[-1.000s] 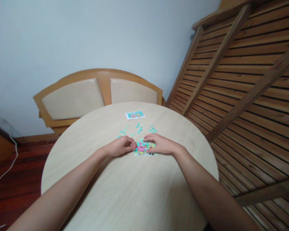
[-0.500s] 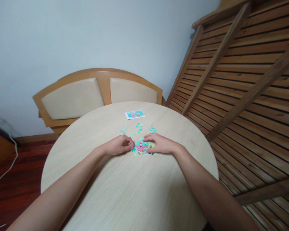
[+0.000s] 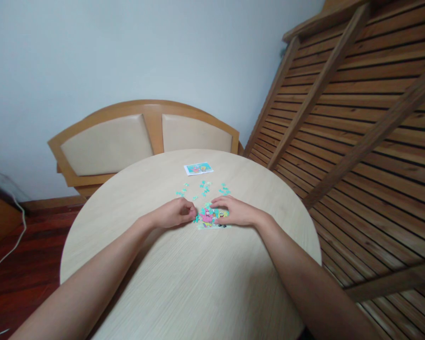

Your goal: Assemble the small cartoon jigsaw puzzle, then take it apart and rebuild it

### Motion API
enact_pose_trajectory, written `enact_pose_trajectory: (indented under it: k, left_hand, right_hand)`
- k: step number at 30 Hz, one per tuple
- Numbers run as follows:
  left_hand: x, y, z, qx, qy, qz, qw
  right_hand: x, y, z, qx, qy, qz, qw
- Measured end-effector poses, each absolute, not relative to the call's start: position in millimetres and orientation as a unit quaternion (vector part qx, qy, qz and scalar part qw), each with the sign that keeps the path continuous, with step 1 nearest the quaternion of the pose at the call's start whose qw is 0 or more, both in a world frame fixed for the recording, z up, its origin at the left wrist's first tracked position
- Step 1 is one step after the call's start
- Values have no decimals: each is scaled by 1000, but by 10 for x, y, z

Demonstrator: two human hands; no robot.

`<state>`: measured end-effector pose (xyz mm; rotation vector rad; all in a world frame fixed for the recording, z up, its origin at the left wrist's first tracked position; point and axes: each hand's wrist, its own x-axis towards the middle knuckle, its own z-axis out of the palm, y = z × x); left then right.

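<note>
Over the puzzle (image 3: 207, 217), the right hand (image 3: 238, 211) curves half-spread (the left hand (image 3: 175, 213) pinches a teal piece (image 3: 196, 219)).

The left hand (image 3: 172, 212) and the right hand (image 3: 239, 211) are both bare, with slim fingers and narrow wrists. The left forearm (image 3: 102, 274) and the right forearm (image 3: 297, 269) are bare too, smooth in outline, and broaden steadily from the wrist towards the elbow. A small dark patch (image 3: 306, 334) shows at the bottom edge by the right forearm (perhaps clothing, though too little shows to tell). The fingernails are too small to make out.
</note>
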<state>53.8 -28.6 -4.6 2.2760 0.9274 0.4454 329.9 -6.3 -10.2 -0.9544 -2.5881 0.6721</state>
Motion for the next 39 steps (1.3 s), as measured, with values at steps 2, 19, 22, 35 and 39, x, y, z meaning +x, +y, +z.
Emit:
enact_pose_trajectory:
  k: [2,19,22,35,39]
  left_hand:
    - [518,-280,-40,868,349,162,314]
    - [444,-227,-17,913,302,145,235]
    - [430,-219,-12,912,306,140,235]
    - [127,-70,9,837,490,201,139]
    - [-54,65,-127,828,519,194,89]
  right_hand:
    - [3297,-70,-94,-332,-901,235,150]
    - [3307,-72,-89,-338,-901,235,139]
    - [3312,-68,-93,-336,-899,242,145]
    - [3324,-52,-92,-318,-902,234,175]
    - [3340,-7,-104,-317,-901,218,201]
